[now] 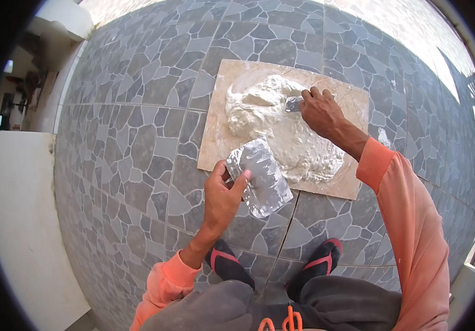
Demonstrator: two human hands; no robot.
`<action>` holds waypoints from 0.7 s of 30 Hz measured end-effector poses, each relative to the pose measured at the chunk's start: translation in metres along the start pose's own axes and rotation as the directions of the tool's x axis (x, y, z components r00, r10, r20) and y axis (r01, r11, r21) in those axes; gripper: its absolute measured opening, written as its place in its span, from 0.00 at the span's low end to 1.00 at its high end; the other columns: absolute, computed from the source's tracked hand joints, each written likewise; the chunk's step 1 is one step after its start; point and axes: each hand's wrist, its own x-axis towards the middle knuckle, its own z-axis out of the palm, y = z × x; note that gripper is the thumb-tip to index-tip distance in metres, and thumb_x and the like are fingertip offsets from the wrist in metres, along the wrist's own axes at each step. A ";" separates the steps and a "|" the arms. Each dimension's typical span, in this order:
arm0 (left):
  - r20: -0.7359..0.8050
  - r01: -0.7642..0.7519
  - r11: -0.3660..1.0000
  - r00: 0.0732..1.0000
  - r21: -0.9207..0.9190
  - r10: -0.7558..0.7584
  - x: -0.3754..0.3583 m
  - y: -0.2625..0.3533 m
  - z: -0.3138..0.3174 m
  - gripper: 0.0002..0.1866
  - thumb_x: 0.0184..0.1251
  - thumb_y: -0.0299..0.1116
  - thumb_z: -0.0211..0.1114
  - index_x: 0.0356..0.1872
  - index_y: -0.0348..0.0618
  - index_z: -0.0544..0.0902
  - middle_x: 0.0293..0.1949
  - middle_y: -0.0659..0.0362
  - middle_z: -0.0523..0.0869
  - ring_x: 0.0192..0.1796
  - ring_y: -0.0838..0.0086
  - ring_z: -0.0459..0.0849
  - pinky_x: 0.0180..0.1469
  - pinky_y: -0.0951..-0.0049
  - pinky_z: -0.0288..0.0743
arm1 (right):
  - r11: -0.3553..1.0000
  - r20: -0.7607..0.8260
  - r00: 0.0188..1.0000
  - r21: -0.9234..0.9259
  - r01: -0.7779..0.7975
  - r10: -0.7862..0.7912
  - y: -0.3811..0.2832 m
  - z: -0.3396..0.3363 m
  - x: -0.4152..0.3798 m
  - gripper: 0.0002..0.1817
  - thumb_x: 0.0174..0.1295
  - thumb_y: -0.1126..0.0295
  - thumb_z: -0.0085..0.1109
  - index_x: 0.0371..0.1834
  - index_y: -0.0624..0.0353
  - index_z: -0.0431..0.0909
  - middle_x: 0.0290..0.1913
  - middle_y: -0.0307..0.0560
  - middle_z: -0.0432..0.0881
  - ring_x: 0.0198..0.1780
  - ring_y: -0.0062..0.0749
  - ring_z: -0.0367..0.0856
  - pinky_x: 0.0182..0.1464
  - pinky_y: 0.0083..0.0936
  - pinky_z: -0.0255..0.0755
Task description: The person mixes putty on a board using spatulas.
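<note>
If pushed hard, white paste (306,149) may overrun the tan rectangular board's (215,138) near edge.
My right hand (322,112) grips a grey metal scraper (292,103), my left hand (222,196) a smeared grey rectangular plate (265,174).

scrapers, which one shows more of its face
The scraper in the left hand; only a small part of the other scraper shows beside the right hand.

Floor (132,71): grey tiles, irregular stone pattern, pale veins, straight seams
Left edge: 1 white wall (22,220); above it in view, dim opening (19,96), contents unclear
Light: sunlit strip (419,33) at top and upper right; remaining floor shaded
</note>
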 end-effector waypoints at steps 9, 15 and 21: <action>0.002 0.030 1.000 1.000 -0.003 -0.030 0.000 0.000 0.000 0.13 0.71 0.27 0.66 0.51 0.32 0.76 0.42 0.56 0.85 0.42 0.80 0.83 0.42 0.78 0.79 | 0.998 0.027 0.998 0.021 -0.064 0.064 0.011 -0.013 0.000 0.10 0.64 0.71 0.57 0.39 0.63 0.87 0.50 0.49 0.80 0.56 0.41 0.77 0.52 0.37 0.72; -0.014 -0.017 1.000 1.000 -0.002 0.017 -0.002 0.000 0.002 0.13 0.70 0.27 0.66 0.50 0.32 0.77 0.41 0.57 0.85 0.42 0.81 0.83 0.41 0.78 0.78 | 0.995 0.194 0.981 0.100 0.010 -0.030 0.010 -0.015 -0.012 0.09 0.65 0.73 0.55 0.38 0.64 0.85 0.49 0.51 0.80 0.55 0.41 0.77 0.53 0.39 0.73; 0.024 0.009 1.000 1.000 0.001 -0.009 -0.001 0.001 0.002 0.13 0.71 0.27 0.66 0.51 0.32 0.76 0.42 0.56 0.85 0.42 0.81 0.83 0.42 0.78 0.79 | 0.995 0.101 0.994 0.090 -0.041 0.032 0.004 0.001 -0.008 0.10 0.66 0.73 0.54 0.39 0.65 0.84 0.49 0.50 0.80 0.56 0.42 0.76 0.53 0.39 0.73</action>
